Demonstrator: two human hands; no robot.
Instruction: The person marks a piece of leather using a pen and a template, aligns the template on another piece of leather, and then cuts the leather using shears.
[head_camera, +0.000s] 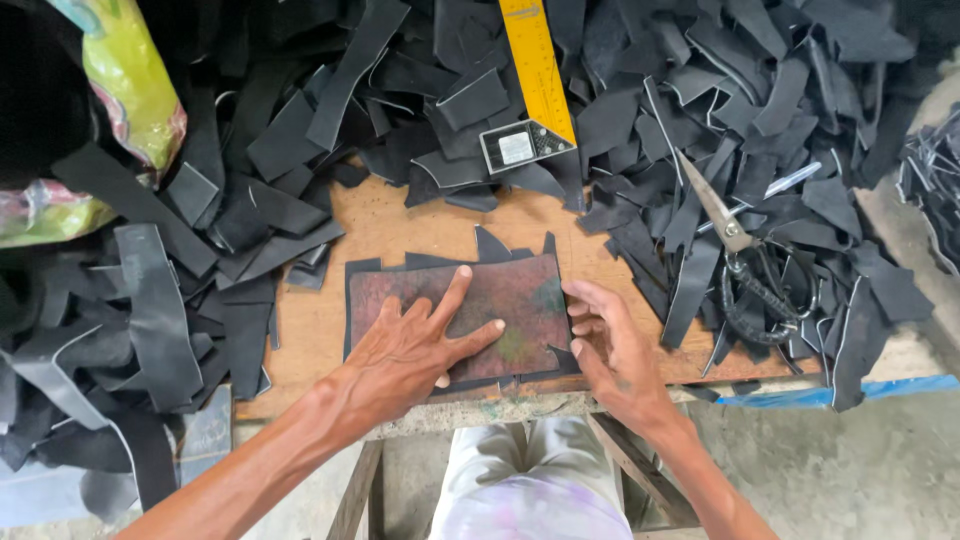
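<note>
Fingers of the left hand (420, 345) lie spread and flat on a reddish-brown rectangular template (505, 300) at the frame's centre, pressing it onto black leather pieces (400, 265) beneath. Right hand (610, 345), open with fingers together, touches the template's right edge. Both rest on the wooden desk (320, 325). Scissors (745, 255) lie right of centre, a yellow square ruler (535, 85) at the upper middle, among black offcuts (160, 310).

Black offcuts (790, 110) heap around the wooden board (400, 225) from 9 to 3 o'clock. A yellow ruler (536, 62) with its square head lies at 12 o'clock. 1 pair of scissors (735, 245) rests at 2 o'clock. A green bag (125, 85) sits at 10 o'clock.
</note>
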